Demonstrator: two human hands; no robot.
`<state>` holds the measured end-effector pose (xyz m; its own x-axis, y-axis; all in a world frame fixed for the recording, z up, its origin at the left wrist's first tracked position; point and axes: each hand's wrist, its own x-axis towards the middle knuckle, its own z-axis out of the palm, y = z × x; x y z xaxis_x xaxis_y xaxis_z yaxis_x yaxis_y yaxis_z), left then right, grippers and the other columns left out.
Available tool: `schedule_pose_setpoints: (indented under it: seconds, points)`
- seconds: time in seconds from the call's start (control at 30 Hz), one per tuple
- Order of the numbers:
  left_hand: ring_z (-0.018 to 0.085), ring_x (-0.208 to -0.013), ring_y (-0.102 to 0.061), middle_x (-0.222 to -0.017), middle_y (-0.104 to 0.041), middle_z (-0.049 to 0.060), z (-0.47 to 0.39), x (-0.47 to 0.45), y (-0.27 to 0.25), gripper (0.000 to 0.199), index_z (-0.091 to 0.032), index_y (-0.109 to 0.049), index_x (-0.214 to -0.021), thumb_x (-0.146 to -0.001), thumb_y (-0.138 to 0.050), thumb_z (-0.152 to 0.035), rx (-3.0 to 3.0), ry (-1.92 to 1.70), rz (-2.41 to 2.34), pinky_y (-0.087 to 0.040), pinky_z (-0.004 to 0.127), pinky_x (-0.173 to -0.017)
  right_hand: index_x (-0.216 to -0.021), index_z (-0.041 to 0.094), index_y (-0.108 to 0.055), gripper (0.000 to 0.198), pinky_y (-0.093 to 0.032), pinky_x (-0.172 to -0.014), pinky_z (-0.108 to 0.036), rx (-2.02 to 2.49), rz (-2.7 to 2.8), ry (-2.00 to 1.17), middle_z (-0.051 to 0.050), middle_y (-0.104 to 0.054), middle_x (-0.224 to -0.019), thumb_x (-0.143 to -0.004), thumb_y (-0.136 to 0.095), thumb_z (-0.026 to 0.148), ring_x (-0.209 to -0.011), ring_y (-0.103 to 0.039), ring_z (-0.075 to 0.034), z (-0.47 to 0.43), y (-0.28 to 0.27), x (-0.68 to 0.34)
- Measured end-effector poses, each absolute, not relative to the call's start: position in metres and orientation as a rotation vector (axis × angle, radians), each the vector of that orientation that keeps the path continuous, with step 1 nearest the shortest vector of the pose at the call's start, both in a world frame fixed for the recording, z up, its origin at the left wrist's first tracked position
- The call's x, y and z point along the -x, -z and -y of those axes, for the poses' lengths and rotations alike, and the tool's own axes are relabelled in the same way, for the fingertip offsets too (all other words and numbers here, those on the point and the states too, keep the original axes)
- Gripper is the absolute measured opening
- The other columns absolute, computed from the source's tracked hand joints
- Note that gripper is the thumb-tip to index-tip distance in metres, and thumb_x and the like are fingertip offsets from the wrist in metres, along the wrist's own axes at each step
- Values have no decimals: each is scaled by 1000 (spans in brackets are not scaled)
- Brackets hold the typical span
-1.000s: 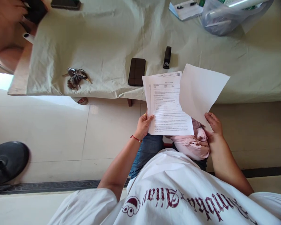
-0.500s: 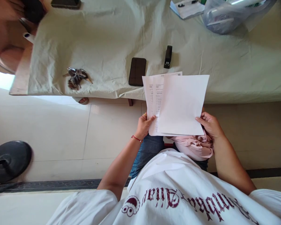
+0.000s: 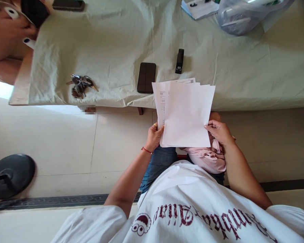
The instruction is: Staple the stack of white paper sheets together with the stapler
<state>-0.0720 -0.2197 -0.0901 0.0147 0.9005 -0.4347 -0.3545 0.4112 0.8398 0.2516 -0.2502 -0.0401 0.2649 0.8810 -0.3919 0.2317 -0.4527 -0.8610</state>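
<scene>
Holding white papers [image 3: 183, 114] in front of the shirt [image 3: 187, 189], the left hand [image 3: 155, 135] is pinching their edge at eight o'clock and the right hand [image 3: 218, 131] is pinching it at four o'clock. The top page [image 3: 188, 118] is looking plain white. On the tablecloth [image 3: 111, 44], a stapler [image 3: 179, 60] is sitting at twelve o'clock from the papers and a phone [image 3: 146, 77] is lying between ten and eleven.

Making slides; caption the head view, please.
Left hand and right hand hold papers, blank sheet uppermost, before a cloth-covered table bearing keys and a stapler.
</scene>
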Motion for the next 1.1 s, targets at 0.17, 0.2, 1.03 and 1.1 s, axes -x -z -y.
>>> schedule_pose_setpoints:
  seconds: [0.17,0.2,1.03,1.1]
  points:
    - [12,-68,-62,-77,-77,0,220,72,91,65,-19,-74,-81,-64,-97,-78,-602,-1110,-1175,-54,27,-66,-81,21,-70,56,-36,-52,-24,1788,944,-1194,-1,-68,-68,-59,-97,65,-57,-51,-10,246,43,-253]
    - [12,-68,-62,-78,-77,0,220,73,91,65,-19,-73,-81,-65,-97,-77,-604,-1116,-1175,-54,27,-66,-81,21,-69,57,-33,-51,-23,1768,921,-1196,0,-66,-66,-59,-97,66,-55,-48,-9,246,43,-253]
    - [16,-80,-65,-88,-76,3,221,77,99,62,-21,-75,-90,-80,-86,-81,-716,-1133,-1215,-55,28,-74,-86,21,-70,55,-28,-46,-22,1705,1014,-1214,4,-58,-60,-68,-94,68,-50,-38,-7,252,36,-254]
    - [17,-83,-64,-89,-74,2,221,77,102,59,-21,-76,-91,-83,-84,-80,-733,-1159,-1239,-55,28,-77,-86,21,-71,56,-30,-47,-22,1716,1036,-1206,4,-57,-59,-68,-94,69,-50,-38,-7,252,35,-253]
